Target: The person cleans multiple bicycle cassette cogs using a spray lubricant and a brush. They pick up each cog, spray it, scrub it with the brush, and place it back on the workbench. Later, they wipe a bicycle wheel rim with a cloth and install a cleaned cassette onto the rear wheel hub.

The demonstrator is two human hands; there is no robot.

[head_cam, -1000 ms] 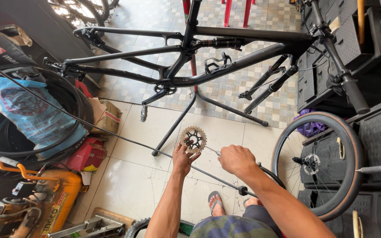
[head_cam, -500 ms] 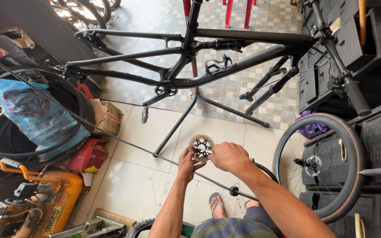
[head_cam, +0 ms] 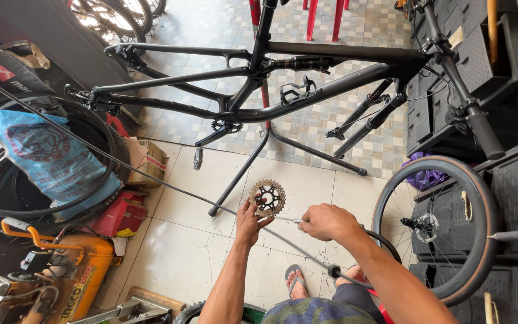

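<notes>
Cassette, a stack of toothed sprockets, held up over the pale tiled floor, in front of the black bike frame on its stand. Left hand pinches its lower edge, fingers closed on it. Right hand is fisted around a thin metal tool pointing at the cassette. Wheel leans at right; orange machine lower left.

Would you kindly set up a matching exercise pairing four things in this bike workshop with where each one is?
1. cassette
2. bicycle frame
3. wheel
4. compressor

a. leaning against dark crates, far right
b. on the floor, bottom left
c. held up by the left hand
d. raised on a repair stand, top

Pairs: 1-c, 2-d, 3-a, 4-b
</notes>
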